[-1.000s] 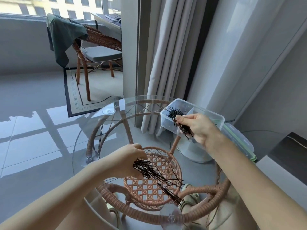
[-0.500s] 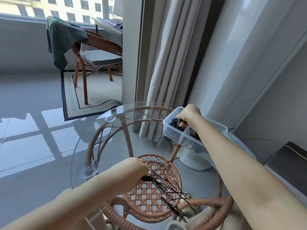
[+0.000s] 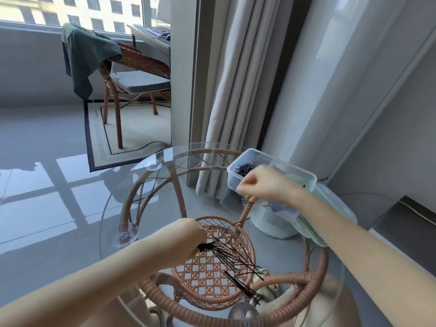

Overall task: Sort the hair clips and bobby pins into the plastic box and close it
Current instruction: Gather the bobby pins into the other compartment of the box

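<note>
A clear plastic box stands at the far right of a round glass table, with black bobby pins piled in its far compartment. My right hand hovers blurred over the box's near edge, fingers curled, with nothing visible in it. My left hand grips a fanned bundle of bobby pins by one end above the table's middle. A second bunch of pins lies on the glass nearer me. A stray pin lies just below my right hand.
The box's green-sealed lid lies beside the box on its right. Under the glass is a rattan frame with a woven shelf. A curtain hangs behind the table. A rattan chair with a green garment stands far left.
My right hand carried pins into the box, left them there, and has drawn back over the near edge. My left hand keeps its bundle in about the same place.
</note>
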A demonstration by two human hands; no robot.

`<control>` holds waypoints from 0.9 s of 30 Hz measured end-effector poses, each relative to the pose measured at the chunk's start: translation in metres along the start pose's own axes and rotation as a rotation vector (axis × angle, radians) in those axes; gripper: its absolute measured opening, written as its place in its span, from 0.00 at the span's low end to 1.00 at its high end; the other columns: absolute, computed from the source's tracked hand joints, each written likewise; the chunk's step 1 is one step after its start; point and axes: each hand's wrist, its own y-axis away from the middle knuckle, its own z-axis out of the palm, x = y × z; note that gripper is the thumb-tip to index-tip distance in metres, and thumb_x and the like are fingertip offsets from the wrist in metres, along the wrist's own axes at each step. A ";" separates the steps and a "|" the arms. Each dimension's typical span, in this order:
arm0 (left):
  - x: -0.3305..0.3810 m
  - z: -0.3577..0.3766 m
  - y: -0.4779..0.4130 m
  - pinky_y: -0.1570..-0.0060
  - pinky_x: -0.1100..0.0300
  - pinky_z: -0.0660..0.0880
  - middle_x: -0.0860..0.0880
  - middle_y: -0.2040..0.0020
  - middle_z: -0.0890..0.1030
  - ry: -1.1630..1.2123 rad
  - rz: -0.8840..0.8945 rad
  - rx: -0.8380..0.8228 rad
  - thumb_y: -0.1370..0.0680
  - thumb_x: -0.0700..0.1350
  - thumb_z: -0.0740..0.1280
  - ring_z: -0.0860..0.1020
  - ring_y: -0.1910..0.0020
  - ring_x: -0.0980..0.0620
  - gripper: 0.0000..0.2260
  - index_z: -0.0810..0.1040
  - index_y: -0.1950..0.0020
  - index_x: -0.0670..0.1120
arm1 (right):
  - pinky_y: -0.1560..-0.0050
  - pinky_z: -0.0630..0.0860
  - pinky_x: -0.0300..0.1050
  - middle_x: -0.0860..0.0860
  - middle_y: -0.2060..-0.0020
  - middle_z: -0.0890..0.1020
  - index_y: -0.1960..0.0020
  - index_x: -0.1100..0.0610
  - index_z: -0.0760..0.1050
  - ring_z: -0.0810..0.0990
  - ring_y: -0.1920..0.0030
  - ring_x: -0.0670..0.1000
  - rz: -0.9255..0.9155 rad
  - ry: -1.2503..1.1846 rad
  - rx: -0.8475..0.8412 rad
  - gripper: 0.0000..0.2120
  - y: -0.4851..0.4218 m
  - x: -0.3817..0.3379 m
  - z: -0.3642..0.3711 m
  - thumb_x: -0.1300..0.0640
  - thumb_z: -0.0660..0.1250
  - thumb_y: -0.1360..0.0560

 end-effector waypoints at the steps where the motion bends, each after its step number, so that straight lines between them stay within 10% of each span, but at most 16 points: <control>1: 0.000 0.000 0.001 0.54 0.61 0.75 0.47 0.51 0.80 0.025 0.011 0.003 0.23 0.42 0.61 0.77 0.54 0.50 0.07 0.77 0.50 0.43 | 0.59 0.76 0.46 0.55 0.61 0.82 0.56 0.60 0.79 0.80 0.61 0.50 -0.043 0.138 -0.100 0.11 0.010 0.006 0.016 0.52 0.65 0.27; 5: -0.003 0.001 0.006 0.59 0.64 0.71 0.49 0.53 0.78 0.063 0.034 0.024 0.23 0.43 0.62 0.75 0.57 0.52 0.05 0.76 0.55 0.44 | 0.28 0.58 0.52 0.59 0.27 0.61 0.28 0.62 0.58 0.59 0.27 0.55 -0.083 0.414 -0.140 0.23 0.012 0.039 0.065 0.53 0.55 0.20; 10: -0.005 0.007 0.015 0.50 0.61 0.73 0.52 0.49 0.77 0.062 0.026 0.134 0.24 0.50 0.64 0.74 0.50 0.53 0.09 0.78 0.46 0.50 | 0.31 0.60 0.48 0.58 0.33 0.71 0.31 0.62 0.63 0.65 0.32 0.56 -0.179 0.289 0.070 0.18 0.037 0.038 0.095 0.58 0.52 0.20; 17: -0.007 0.012 0.027 0.47 0.58 0.71 0.52 0.46 0.72 0.021 0.020 0.131 0.27 0.57 0.64 0.70 0.46 0.53 0.19 0.71 0.37 0.59 | 0.30 0.60 0.47 0.51 0.33 0.69 0.28 0.56 0.60 0.63 0.32 0.52 -0.305 0.307 -0.102 0.36 0.085 0.022 0.094 0.40 0.66 0.28; 27: 0.010 0.009 0.013 0.55 0.61 0.72 0.48 0.52 0.79 0.009 -0.026 0.080 0.23 0.43 0.62 0.76 0.56 0.51 0.07 0.77 0.48 0.43 | 0.44 0.71 0.47 0.57 0.47 0.78 0.46 0.61 0.74 0.74 0.44 0.56 -0.210 0.225 0.006 0.10 0.072 0.004 0.103 0.56 0.63 0.23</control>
